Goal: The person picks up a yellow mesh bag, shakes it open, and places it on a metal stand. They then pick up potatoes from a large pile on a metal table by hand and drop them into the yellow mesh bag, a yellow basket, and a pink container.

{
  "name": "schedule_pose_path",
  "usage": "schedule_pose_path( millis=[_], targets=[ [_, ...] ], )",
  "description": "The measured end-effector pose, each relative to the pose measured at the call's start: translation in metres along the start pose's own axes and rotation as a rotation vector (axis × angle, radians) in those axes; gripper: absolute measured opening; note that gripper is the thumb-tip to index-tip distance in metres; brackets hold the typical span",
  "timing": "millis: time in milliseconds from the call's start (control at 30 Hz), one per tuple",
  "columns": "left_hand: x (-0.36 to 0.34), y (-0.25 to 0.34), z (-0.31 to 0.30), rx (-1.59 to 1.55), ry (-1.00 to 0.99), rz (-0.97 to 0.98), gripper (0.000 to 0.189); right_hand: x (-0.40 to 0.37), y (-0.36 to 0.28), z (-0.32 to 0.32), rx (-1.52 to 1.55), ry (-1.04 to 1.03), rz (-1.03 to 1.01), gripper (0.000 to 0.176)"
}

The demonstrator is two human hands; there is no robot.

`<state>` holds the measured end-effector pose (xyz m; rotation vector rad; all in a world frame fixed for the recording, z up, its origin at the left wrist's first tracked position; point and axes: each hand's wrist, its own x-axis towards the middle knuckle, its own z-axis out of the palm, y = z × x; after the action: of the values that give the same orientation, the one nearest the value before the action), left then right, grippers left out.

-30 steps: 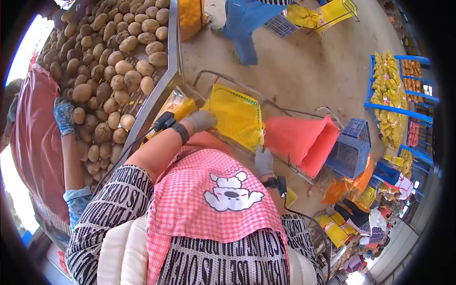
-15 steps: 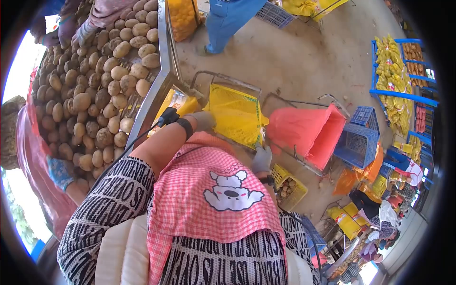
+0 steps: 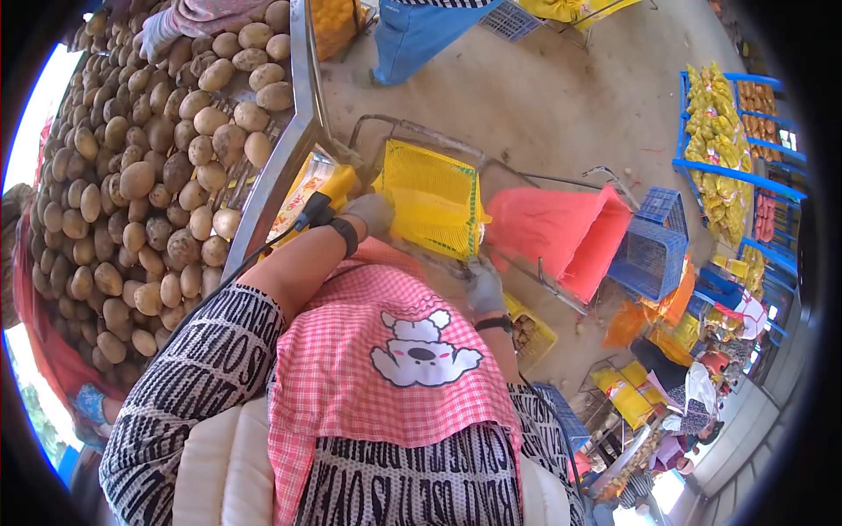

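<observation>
A yellow mesh bag (image 3: 431,197) is spread over a metal frame stand in front of me. At its left edge is my left hand (image 3: 370,213), gloved in grey, with fingers closed on the bag's rim. My right hand (image 3: 482,285), also gloved, is at the bag's lower right corner; its fingers are curled there, and what they hold is too small to make out. Just right of the bag, a pink-red bag (image 3: 561,232) hangs open on another metal stand.
Potatoes (image 3: 136,180) cover a metal-edged sorting table (image 3: 303,131) at left, where a co-worker's gloved hand (image 3: 160,37) reaches in. Blue crates (image 3: 649,259) and a yellow crate (image 3: 529,333) of potatoes stand at right. A person in blue trousers (image 3: 417,39) stands ahead.
Both hands remain at the yellow bag, my right hand slightly lower against it. The view has shifted a little. The co-worker's arm at the lower left has drawn back from the potatoes.
</observation>
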<state>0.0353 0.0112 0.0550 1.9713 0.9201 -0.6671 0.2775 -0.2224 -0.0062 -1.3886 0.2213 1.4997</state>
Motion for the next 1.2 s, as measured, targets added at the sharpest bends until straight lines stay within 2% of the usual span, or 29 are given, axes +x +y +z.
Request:
schedule_pose_path(
  millis=[67,133,200,267,300,367,400,467,500,567,600,667,733,800,867,900,933,967,1000,1067,1100,1167,1200],
  targets=[
    [0.005,-0.005,0.009,-0.027,0.019,-0.052,0.043,0.006,-0.001,-0.004,-0.086,0.099,0.006,0.024],
    [0.017,-0.014,0.025,-0.053,0.038,-0.104,0.043,0.011,-0.002,-0.013,-0.054,0.099,0.049,0.024],
    [0.029,-0.022,0.04,-0.274,0.117,-0.245,0.042,0.008,-0.006,-0.009,-0.013,0.101,0.091,0.025],
    [0.016,-0.018,0.03,-0.2,0.106,-0.164,0.041,-0.009,-0.023,0.021,-0.061,-0.035,0.118,0.028],
    [0.012,-0.016,0.026,-0.131,0.098,-0.084,0.04,-0.006,-0.023,0.025,-0.055,-0.032,0.116,0.028],
    [0.015,-0.018,0.029,-0.144,0.098,-0.089,0.039,0.001,-0.024,0.034,-0.232,0.118,0.037,0.035],
    [0.016,-0.02,0.031,-0.161,0.103,-0.101,0.037,-0.001,-0.03,0.047,-0.227,0.118,0.038,0.035],
    [0.02,-0.024,0.033,-0.221,0.107,-0.163,0.037,-0.011,-0.047,0.075,-0.757,0.257,-0.016,0.034],
    [0.021,-0.024,0.034,-0.291,0.116,-0.228,0.036,-0.004,-0.044,0.07,-0.758,0.256,-0.015,0.034],
    [0.02,-0.023,0.035,-0.285,0.12,-0.229,0.036,0.012,-0.034,0.054,-1.381,0.329,-0.136,0.034],
    [0.019,-0.022,0.035,-0.277,0.123,-0.228,0.037,0.009,-0.036,0.058,-1.383,0.327,-0.136,0.034],
    [0.02,-0.021,0.033,-0.259,0.124,-0.218,0.037,0.0,-0.036,0.066,-1.306,0.388,-0.309,0.035],
    [0.014,-0.018,0.026,-0.241,0.126,-0.209,0.037,-0.008,-0.034,0.066,-1.26,0.423,-0.294,0.035],
    [0.004,-0.015,0.021,-0.058,0.095,-0.008,0.035,-0.009,-0.028,0.062,-1.218,0.453,-0.281,0.035],
    [0.005,-0.021,0.03,-0.08,0.118,-0.014,0.033,-0.002,-0.017,0.053,-1.21,0.479,-0.352,0.036],
    [0.004,-0.021,0.03,-0.096,0.137,-0.011,0.032,-0.005,-0.022,0.058,-1.214,0.477,-0.354,0.036],
    [0.002,-0.021,0.03,-0.099,0.14,-0.012,0.032,-0.01,-0.027,0.062,-1.218,0.457,-0.272,0.034],
    [-0.001,-0.021,0.029,-0.083,0.102,0.035,0.031,-0.013,-0.031,0.065,-1.22,0.436,-0.19,0.033],
    [-0.003,-0.02,0.028,-0.066,0.064,0.082,0.03,-0.013,-0.03,0.063,-1.224,0.435,-0.192,0.033],
    [-0.004,-0.021,0.031,-0.07,0.064,0.088,0.029,-0.015,-0.026,0.06,-1.223,0.478,-0.362,0.033],
    [-0.004,-0.022,0.032,-0.07,0.061,0.096,0.029,-0.019,-0.024,0.062,-1.227,0.477,-0.364,0.033],
    [-0.004,-0.022,0.036,-0.077,0.054,0.1,0.03,-0.027,-0.021,0.068,-1.212,0.508,-0.602,0.032],
    [-0.002,-0.021,0.037,-0.08,0.045,0.109,0.03,-0.022,-0.018,0.058,-1.215,0.508,-0.606,0.032]
  ],
)
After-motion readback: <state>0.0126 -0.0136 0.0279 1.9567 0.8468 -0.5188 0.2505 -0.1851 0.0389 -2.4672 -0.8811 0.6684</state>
